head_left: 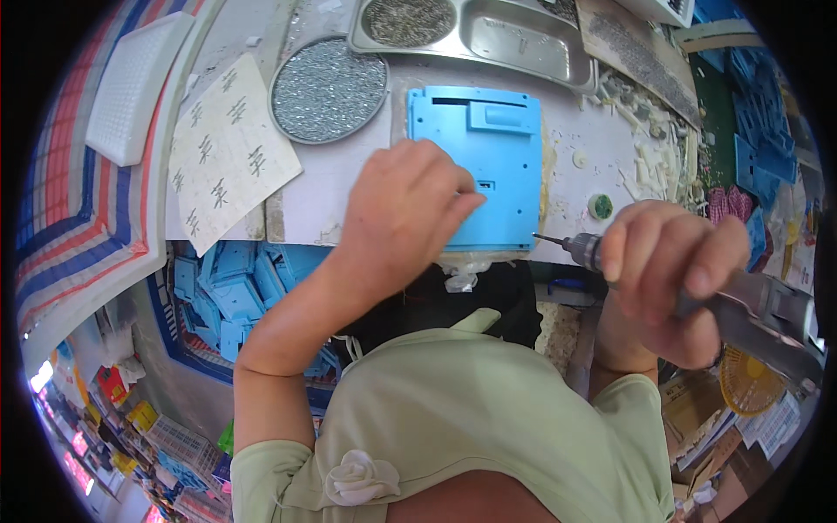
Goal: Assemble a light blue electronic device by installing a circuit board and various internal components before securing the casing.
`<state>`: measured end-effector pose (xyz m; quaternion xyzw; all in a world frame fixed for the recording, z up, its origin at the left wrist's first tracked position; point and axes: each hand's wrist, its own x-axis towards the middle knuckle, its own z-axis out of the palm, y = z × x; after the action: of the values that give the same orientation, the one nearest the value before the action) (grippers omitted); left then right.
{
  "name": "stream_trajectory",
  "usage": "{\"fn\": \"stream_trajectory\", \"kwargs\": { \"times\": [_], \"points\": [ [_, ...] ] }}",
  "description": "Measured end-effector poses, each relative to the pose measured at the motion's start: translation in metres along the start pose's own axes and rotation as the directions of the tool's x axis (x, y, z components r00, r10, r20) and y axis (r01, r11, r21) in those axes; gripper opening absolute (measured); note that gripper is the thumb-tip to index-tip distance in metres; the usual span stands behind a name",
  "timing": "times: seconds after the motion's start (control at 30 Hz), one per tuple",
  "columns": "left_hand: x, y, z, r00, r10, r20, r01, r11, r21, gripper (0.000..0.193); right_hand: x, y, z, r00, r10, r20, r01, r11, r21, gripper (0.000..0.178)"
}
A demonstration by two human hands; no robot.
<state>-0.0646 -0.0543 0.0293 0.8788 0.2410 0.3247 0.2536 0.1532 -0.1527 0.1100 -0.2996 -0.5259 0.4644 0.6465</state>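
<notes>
A light-blue plastic panel (pixel 501 161) with small holes and a raised block near its far edge lies on the table in front of me. My left hand (pixel 405 205) is over the panel's left side, its fingers curled and closed. What they hold, if anything, is hidden. In my right hand (pixel 667 275) is a dark electric screwdriver (pixel 582 249), with fingers wrapped round its body. Its bit points left and ends close to the panel's near right corner; whether it touches cannot be made out.
A round tray (pixel 330 91) of small metal screws and a steel compartment tray (pixel 523 37) stand beyond the panel. White plastic bits (pixel 654 166) are scattered at right, near a small green round piece (pixel 600 206). Blue panels (pixel 235 296) fill a bin below left.
</notes>
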Motion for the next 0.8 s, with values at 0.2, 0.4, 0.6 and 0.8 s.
{"fn": "stream_trajectory", "kwargs": {
  "times": [0.2, 0.4, 0.6, 0.8],
  "points": [
    [0.002, -0.007, -0.001, 0.973, 0.010, 0.230, -0.036, 0.993, 0.109, 0.018, -0.033, 0.010, -0.004, 0.993, 0.093, -0.067, -0.093, 0.996, 0.006, 0.031],
    [0.010, -0.013, 0.018, 0.963, 0.227, 0.146, -0.220, 0.974, -0.061, 0.021, -0.041, 0.018, -0.001, 0.985, 0.130, -0.114, -0.133, 0.991, -0.023, 0.027],
    [0.003, -0.013, 0.017, 0.967, 0.174, 0.185, -0.168, 0.985, -0.048, 0.020, -0.043, 0.021, -0.003, 0.988, 0.132, -0.075, -0.134, 0.991, -0.026, 0.025],
    [0.002, -0.015, 0.019, 0.968, 0.168, 0.185, -0.159, 0.985, -0.058, 0.018, -0.039, 0.029, -0.005, 0.998, 0.059, 0.030, -0.057, 0.995, -0.078, 0.024]
  ]
}}
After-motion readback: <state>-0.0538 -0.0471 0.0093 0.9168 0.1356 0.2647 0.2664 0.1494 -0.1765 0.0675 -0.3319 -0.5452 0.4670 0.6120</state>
